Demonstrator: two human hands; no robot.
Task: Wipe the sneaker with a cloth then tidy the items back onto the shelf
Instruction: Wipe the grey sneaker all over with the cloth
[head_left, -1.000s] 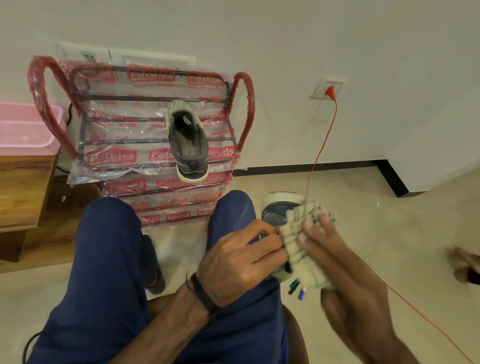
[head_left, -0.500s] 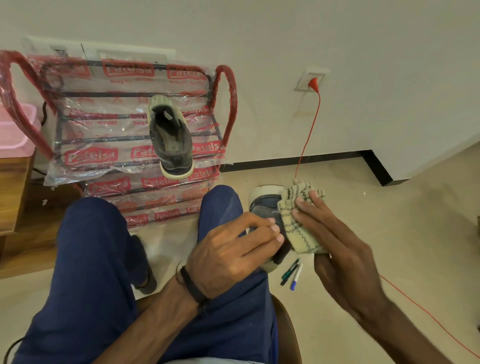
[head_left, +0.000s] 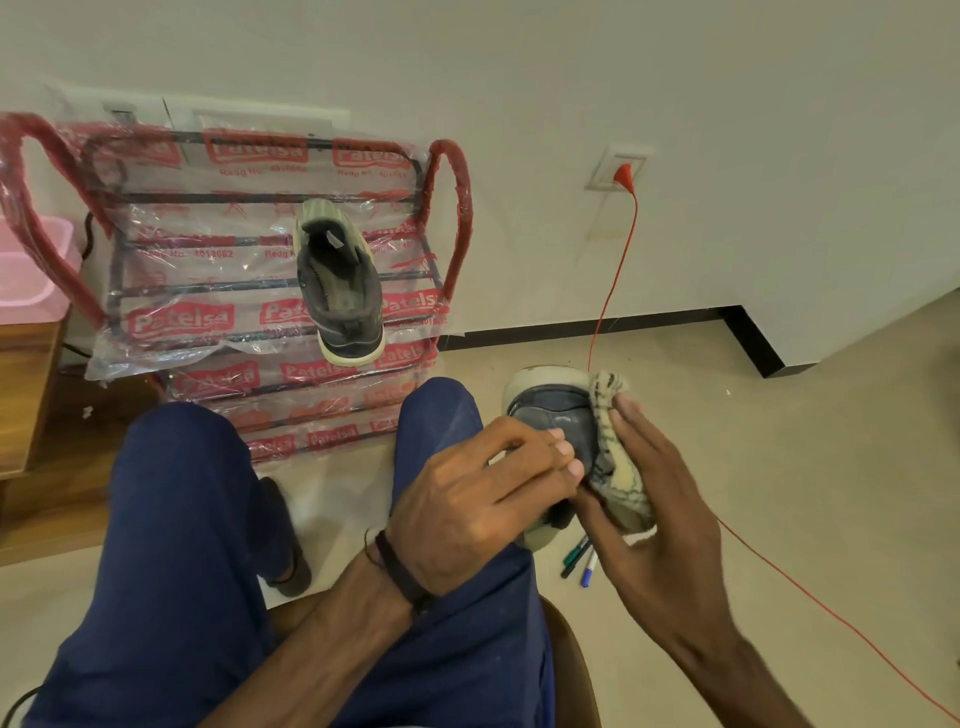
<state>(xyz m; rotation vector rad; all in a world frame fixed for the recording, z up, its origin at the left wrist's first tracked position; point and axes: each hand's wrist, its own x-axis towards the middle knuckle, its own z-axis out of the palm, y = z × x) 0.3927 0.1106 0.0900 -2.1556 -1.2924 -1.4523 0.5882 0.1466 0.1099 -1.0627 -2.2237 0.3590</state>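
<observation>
Where the clear plastic wrapping still covers the red-framed metal shoe shelf (head_left: 156, 322) against the wall, red labels reading "Patelsa" repeat along its rails, with smaller red print beginning "Redg No." and a number too blurred to trust. One grey sneaker with a pale sole (head_left: 340, 291) sits on the shelf's upper tier, heel toward the camera, its opening showing a small white tag inside.

A second grey-blue sneaker with a white sole (head_left: 556, 410) is held just beside the person's right knee, toe pointing away. The left hand (head_left: 467, 499) grips it from the near side, fingers curled over the upper. The right hand (head_left: 649, 514) holds a cream knitted cloth with dark stitching (head_left: 618, 467) and presses it against the sneaker's right side, with straight fingers laid over the cloth and the thumb beneath it.

A pink plastic tub (head_left: 31, 275) stands on a brown wooden cabinet (head_left: 26, 395) at the left edge; its contents cannot be made out. On the tiled floor below the held sneaker lie three marker pens (head_left: 579, 558) with green, dark and blue ends, close together. A thin red cable (head_left: 615, 265) runs from a white wall socket (head_left: 618, 166) down across the floor.
</observation>
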